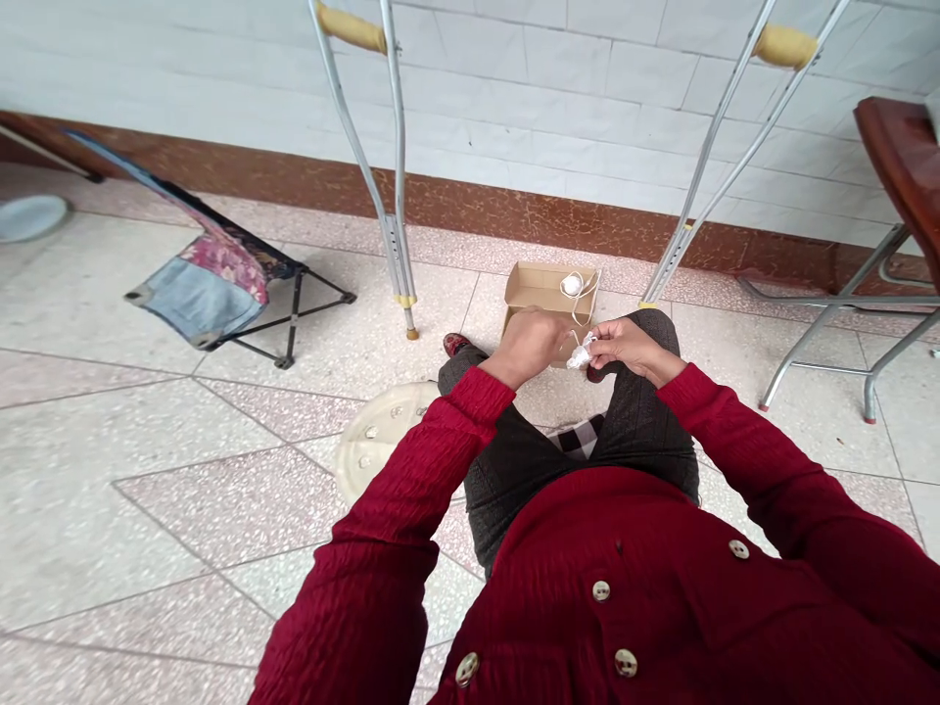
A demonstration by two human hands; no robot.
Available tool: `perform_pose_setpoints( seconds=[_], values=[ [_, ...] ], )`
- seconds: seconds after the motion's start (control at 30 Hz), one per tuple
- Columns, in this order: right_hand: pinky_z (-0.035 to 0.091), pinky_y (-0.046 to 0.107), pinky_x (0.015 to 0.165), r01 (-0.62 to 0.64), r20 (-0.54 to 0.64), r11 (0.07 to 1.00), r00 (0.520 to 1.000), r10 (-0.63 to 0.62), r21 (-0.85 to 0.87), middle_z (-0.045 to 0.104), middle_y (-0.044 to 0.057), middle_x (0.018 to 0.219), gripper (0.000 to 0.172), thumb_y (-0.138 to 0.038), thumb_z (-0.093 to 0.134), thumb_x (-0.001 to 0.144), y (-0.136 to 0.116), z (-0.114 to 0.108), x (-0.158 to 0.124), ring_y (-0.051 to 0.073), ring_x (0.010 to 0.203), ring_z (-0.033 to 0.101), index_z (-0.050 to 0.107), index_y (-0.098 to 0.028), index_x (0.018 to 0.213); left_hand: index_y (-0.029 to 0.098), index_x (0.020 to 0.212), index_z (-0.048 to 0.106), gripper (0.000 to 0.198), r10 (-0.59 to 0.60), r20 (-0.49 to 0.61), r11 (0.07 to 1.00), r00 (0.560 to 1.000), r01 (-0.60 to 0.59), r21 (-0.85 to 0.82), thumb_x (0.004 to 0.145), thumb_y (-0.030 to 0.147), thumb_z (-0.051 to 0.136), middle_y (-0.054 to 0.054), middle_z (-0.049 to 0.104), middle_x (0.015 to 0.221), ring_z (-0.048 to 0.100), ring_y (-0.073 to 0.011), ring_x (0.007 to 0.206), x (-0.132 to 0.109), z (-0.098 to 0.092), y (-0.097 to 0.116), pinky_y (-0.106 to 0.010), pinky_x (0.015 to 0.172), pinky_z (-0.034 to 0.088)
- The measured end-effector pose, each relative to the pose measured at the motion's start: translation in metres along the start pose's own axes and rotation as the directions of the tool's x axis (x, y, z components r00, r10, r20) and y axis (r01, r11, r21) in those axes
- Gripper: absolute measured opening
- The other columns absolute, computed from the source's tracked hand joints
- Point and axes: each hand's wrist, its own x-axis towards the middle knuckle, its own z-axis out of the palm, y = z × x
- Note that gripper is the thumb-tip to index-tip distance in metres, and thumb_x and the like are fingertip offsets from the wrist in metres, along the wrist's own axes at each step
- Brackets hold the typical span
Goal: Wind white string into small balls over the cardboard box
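My right hand (628, 348) pinches a small white crumpled bundle (580, 354) between thumb and fingertips, above the gap between my knees. Close beside it, my left hand (535, 339) is closed, back of the hand up. A thin white strand shows between the two hands, but what the left fingers grip is hidden. Just beyond the hands, an open brown cardboard box (540, 286) sits on the floor. In its right part lies a round white piece (571, 285) with a looped white cord (587, 298).
Two metal crutches (397, 206) (705, 176) with yellow grips lean on the tiled wall. A folding chair (227, 284) stands left, and a wooden chair with metal legs (829, 338) right. Beside my left leg is a round cream stool or lid (367, 446).
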Motion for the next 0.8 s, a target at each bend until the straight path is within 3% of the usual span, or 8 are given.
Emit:
perform_pose_setpoints(
  seconds=[0.07, 0.17, 0.3, 0.5, 0.57, 0.7, 0.73, 0.8],
  values=[
    [0.051, 0.02, 0.044, 0.062, -0.106, 0.997, 0.992, -0.066, -0.044, 0.064, 0.001, 0.053, 0.019, -0.013, 0.081, 0.057, 0.002, -0.001, 0.012, 0.01, 0.043, 0.059, 0.063, -0.013, 0.06, 0.015, 0.078, 0.072, 0.026, 0.043, 0.005, 0.997, 0.999, -0.043, 0.059, 0.09, 0.023, 0.051, -0.011, 0.07, 0.074, 0.064, -0.0228, 0.075, 0.002, -0.003, 0.01, -0.033, 0.077, 0.043],
    [0.049, 0.019, 0.043, 0.203, -0.245, 0.976, 0.945, -0.215, -0.077, 0.063, -0.001, 0.054, 0.019, -0.013, 0.08, 0.056, 0.003, 0.002, 0.023, 0.01, 0.043, 0.058, 0.061, -0.015, 0.06, 0.015, 0.087, 0.073, 0.028, -0.004, -0.006, 0.999, 1.0, 0.004, 0.055, 0.093, 0.024, 0.047, -0.011, 0.07, 0.077, 0.064, -0.0231, 0.075, -0.002, 0.007, 0.025, -0.033, 0.073, 0.042],
    [0.053, 0.022, 0.051, 0.28, -0.31, 0.957, 0.918, -0.247, 0.068, 0.064, -0.002, 0.058, 0.018, -0.019, 0.078, 0.059, 0.003, 0.007, 0.02, 0.01, 0.05, 0.06, 0.06, -0.017, 0.063, 0.017, 0.095, 0.072, 0.029, -0.112, -0.011, 0.991, 0.994, 0.111, -0.077, 0.096, 0.026, 0.045, -0.009, 0.071, 0.079, 0.064, -0.0213, 0.074, -0.018, 0.027, 0.031, -0.029, 0.066, 0.039],
    [0.051, 0.02, 0.054, 0.183, -0.225, 0.942, 0.967, -0.12, 0.282, 0.066, 0.0, 0.063, 0.019, -0.02, 0.078, 0.06, -0.003, -0.002, 0.003, 0.01, 0.056, 0.061, 0.06, -0.017, 0.066, 0.018, 0.075, 0.069, 0.035, -0.204, 0.034, 0.92, 0.978, 0.204, -0.335, 0.096, 0.032, 0.046, -0.001, 0.068, 0.069, 0.059, -0.0142, 0.063, -0.045, 0.047, 0.014, -0.024, 0.06, 0.036],
    [0.051, 0.019, 0.053, 0.148, -0.134, 0.941, 0.985, -0.112, 0.304, 0.067, 0.0, 0.064, 0.021, -0.022, 0.079, 0.06, -0.004, -0.003, -0.004, 0.01, 0.056, 0.061, 0.061, -0.017, 0.07, 0.018, 0.074, 0.069, 0.036, -0.223, 0.049, 0.892, 0.973, 0.225, -0.392, 0.096, 0.033, 0.045, 0.0, 0.067, 0.067, 0.058, -0.0131, 0.061, -0.047, 0.053, 0.01, -0.023, 0.061, 0.037],
    [0.049, 0.019, 0.047, -0.009, 0.174, 0.993, 0.985, -0.011, 0.118, 0.067, 0.001, 0.06, 0.019, -0.021, 0.078, 0.059, 0.003, 0.001, -0.016, 0.01, 0.049, 0.059, 0.064, -0.015, 0.071, 0.018, 0.08, 0.071, 0.029, -0.178, 0.048, 0.903, 0.983, 0.183, -0.389, 0.094, 0.024, 0.047, -0.001, 0.07, 0.074, 0.062, -0.0146, 0.069, -0.036, 0.053, 0.002, -0.023, 0.065, 0.04],
    [0.048, 0.019, 0.046, -0.03, 0.196, 0.999, 0.98, 0.021, 0.041, 0.066, 0.001, 0.058, 0.017, -0.019, 0.077, 0.058, 0.006, 0.001, -0.016, 0.01, 0.047, 0.059, 0.064, -0.015, 0.069, 0.018, 0.08, 0.071, 0.028, -0.145, 0.041, 0.929, 0.989, 0.15, -0.339, 0.093, 0.023, 0.047, -0.002, 0.071, 0.076, 0.062, -0.016, 0.072, -0.032, 0.049, 0.0, -0.024, 0.066, 0.04],
    [0.047, 0.019, 0.043, -0.024, 0.112, 0.998, 0.993, 0.031, -0.058, 0.064, 0.0, 0.052, 0.014, -0.015, 0.074, 0.056, 0.013, 0.002, -0.013, 0.01, 0.044, 0.058, 0.062, -0.015, 0.064, 0.018, 0.078, 0.071, 0.027, -0.086, 0.022, 0.977, 0.996, 0.089, -0.194, 0.093, 0.024, 0.049, -0.006, 0.07, 0.076, 0.062, -0.0194, 0.076, -0.023, 0.037, -0.002, -0.027, 0.07, 0.041]
  ],
)
